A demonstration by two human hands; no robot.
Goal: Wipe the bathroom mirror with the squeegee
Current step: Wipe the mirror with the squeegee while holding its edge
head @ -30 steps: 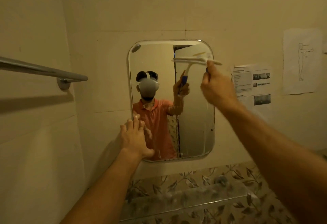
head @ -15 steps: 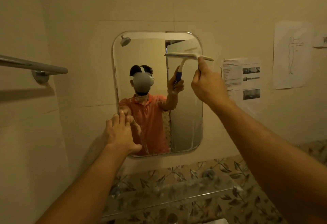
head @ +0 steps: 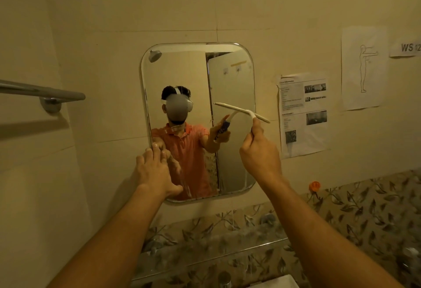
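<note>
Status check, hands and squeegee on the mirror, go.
Left hand flat on mirror lower left edge. Right hand grips squeegee, blade tilted, right side, mid-height. Nothing blocking.

There are 2 hands, 1 squeegee (head: 242,112), 1 mirror (head: 182,71), 1 towel bar (head: 41,93) and 3 papers on the wall.

Arms: both bare from forearm to wrist, no sleeves, watch or bands in direct view
Left hand (head: 157,171): bare, no glove, no rings visible
Right hand (head: 259,151): bare, no glove
Shirt, seen reflected: orange short-sleeved polo with collar
Headgear, seen reflected: white headset with top strap
</note>
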